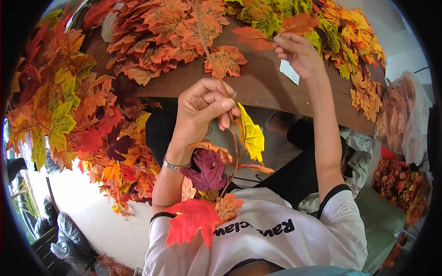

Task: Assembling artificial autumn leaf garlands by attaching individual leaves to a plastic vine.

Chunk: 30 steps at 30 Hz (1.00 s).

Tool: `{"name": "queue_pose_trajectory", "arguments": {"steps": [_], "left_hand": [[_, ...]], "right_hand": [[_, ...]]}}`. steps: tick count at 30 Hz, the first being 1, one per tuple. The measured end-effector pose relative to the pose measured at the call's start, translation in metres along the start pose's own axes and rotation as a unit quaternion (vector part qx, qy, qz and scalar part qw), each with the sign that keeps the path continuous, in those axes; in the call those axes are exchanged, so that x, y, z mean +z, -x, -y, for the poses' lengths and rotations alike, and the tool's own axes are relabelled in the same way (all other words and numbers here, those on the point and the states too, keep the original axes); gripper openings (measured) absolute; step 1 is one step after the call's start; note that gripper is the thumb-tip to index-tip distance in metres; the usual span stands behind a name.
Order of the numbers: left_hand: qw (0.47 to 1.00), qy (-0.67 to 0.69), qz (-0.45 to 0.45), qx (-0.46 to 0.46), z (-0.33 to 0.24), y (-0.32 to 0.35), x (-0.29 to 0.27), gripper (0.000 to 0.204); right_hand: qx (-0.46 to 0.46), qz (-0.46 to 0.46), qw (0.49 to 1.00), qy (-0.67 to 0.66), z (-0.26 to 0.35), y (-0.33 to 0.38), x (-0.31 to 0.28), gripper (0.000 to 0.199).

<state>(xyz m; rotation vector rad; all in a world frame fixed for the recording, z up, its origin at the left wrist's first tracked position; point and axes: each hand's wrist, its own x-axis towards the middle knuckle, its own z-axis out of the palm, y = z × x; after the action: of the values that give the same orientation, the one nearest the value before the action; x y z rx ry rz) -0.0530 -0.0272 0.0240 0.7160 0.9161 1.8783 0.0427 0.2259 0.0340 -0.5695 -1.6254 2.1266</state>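
Note:
My left hand [205, 106] pinches the thin brown stem [206, 46] of an artificial maple leaf garland in front of my chest. Below the pinch hang a yellow leaf [251, 133], a purple leaf [207, 170], a red leaf [195, 221] and a few orange ones. The bare upper end of the stem runs up over the table. Farther right, my right hand [299, 55] is closed on an orange-red artificial leaf [258, 37], its fingertips at the middle of the leaf piece. The held part is hidden by the fingers.
On the brown table [271, 78] lie stacked orange leaves [161, 27], green-yellow leaves [262, 18] and yellow-orange leaves [354, 37]. A white paper slip [289, 71] rests beside my right wrist. Finished-looking leaf garlands [106, 124] hang at left. Plastic bags [412, 119] stand at right.

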Motion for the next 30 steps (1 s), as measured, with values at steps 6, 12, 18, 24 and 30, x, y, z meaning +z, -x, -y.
{"name": "queue_pose_trajectory", "arguments": {"steps": [6, 12, 18, 24, 30], "left_hand": [[0.998, -0.047, -0.036, 0.037, 0.007, -0.003, 0.007, 0.013], [0.992, -0.111, -0.041, 0.051, 0.009, -0.001, 0.009, 0.017], [0.992, -0.104, -0.041, 0.056, 0.003, 0.000, 0.014, 0.025], [0.992, -0.104, -0.036, 0.061, 0.004, 0.001, 0.012, 0.027], [0.991, -0.121, -0.038, 0.048, 0.002, 0.001, 0.013, 0.028]], "right_hand": [[0.136, 0.024, 0.945, -0.296, -0.035, 0.055, 0.057, 0.017], [0.190, 0.075, 0.880, -0.430, -0.051, 0.082, 0.101, 0.012], [0.197, 0.017, 0.868, -0.456, -0.035, 0.095, 0.117, 0.014], [0.173, 0.028, 0.886, -0.430, -0.031, 0.099, 0.119, 0.014], [0.196, 0.013, 0.874, -0.444, -0.034, 0.099, 0.119, 0.014]]}}
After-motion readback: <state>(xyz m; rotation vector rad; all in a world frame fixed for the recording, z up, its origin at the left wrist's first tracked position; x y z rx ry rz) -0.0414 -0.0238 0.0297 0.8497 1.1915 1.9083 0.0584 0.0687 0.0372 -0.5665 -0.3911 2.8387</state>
